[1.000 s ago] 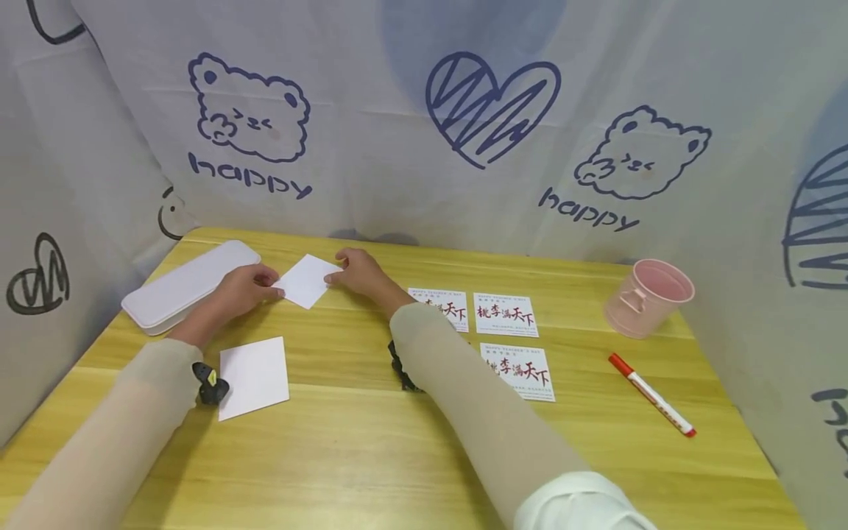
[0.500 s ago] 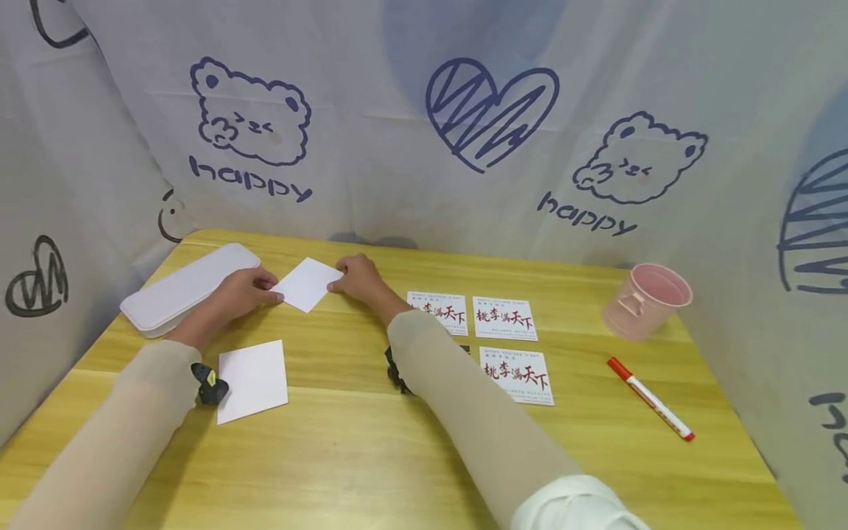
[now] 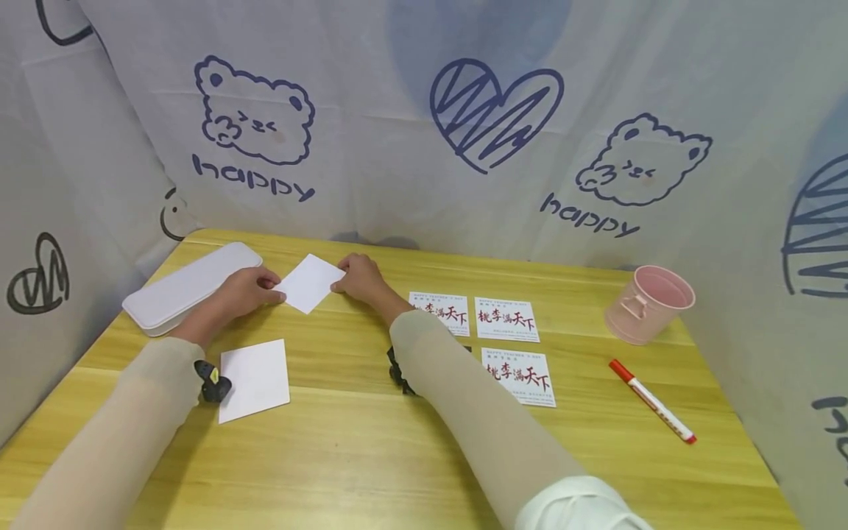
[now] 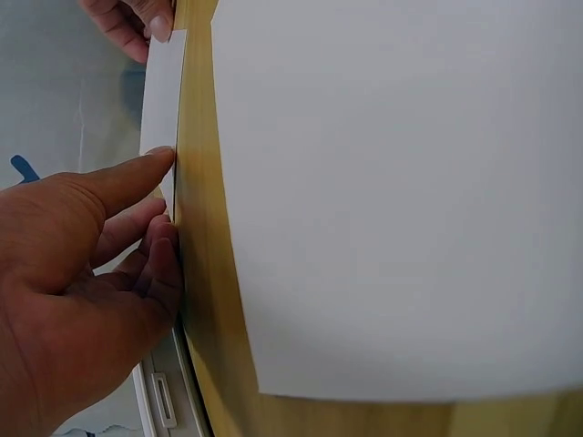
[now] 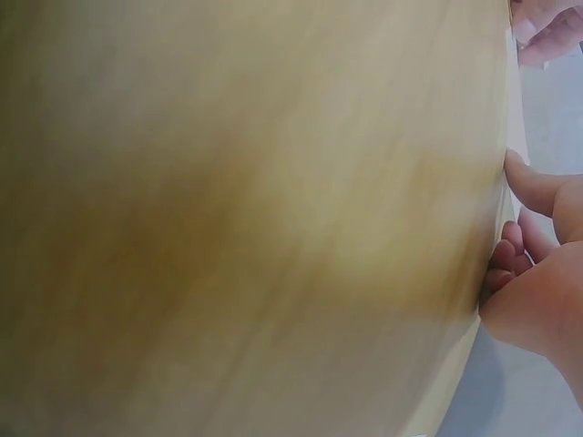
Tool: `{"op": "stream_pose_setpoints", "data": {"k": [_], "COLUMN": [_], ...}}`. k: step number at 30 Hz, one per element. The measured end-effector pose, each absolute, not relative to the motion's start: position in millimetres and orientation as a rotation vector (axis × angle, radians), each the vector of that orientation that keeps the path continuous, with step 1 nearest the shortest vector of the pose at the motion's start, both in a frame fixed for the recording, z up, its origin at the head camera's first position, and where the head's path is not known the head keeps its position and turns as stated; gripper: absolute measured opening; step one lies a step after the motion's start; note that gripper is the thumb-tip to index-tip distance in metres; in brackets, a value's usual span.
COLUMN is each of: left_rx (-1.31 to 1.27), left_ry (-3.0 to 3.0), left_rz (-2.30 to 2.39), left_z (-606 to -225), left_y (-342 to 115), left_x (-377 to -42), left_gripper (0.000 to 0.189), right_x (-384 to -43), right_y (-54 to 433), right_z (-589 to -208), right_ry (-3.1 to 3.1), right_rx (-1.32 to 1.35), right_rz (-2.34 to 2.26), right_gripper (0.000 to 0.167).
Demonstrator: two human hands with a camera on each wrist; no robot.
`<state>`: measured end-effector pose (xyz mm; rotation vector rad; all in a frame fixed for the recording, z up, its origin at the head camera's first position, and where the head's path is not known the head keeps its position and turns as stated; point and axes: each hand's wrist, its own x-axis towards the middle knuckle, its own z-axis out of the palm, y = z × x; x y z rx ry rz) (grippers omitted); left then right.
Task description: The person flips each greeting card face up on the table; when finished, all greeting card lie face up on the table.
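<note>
Near the back of the table lies a blank white square card, turned cornerwise. My left hand pinches its left corner with thumb and fingertips, as the left wrist view also shows. At the opposite corner, my right hand pinches the card between thumb and fingers; in the right wrist view the thumb is at the card's edge. A second blank white card lies by my left wrist and fills much of the left wrist view.
Beside my left hand is a white case. Several cards with red characters, one of them the back card, lie right of my right forearm, which partly covers some. A pink cup and a red-capped marker are farther right.
</note>
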<state>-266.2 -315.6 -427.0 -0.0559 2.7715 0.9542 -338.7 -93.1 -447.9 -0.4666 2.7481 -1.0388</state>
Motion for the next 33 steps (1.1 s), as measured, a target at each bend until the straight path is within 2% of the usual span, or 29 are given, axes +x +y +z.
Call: {"op": "stream_pose_setpoints", "data": {"k": [7,15,19,23,26,33], "left_rx": [-0.023,-0.102,-0.065,-0.018,0.004,0.143], "left_ry": [2.771,2.697,2.643,2.573,2.536,2.467], "left_rz": [0.994,1.156,1.345,1.509,1.562,1.706], "left_z": [-427,-421,-410,-397,-388,-379], "left_y": [-315,-315,-315,-310,-300,-268], "left_x": [-269,-271,-269,-261,-250,-224], "left_gripper": [0.043,0.045,0.046,0.049,0.05,0.044], "right_x": [-338,-337,-331,-319,-307,-274], "right_y": [-93,-83,-73,-55,-36,18], "right_z": [-443,-432,-415,-394,-385,-383], "right_ry": [2.704,2.594,2.492,2.336,2.31,2.332], "right_rx": [-0.432,-0.447,-0.472,-0.55,-0.642,-0.773], "right_rz": [-1.13,-1.363,-1.524,-1.683,-1.676,-1.562], "right_gripper": [0.044,0.03,0.033,0.035,0.03,0.029]}}
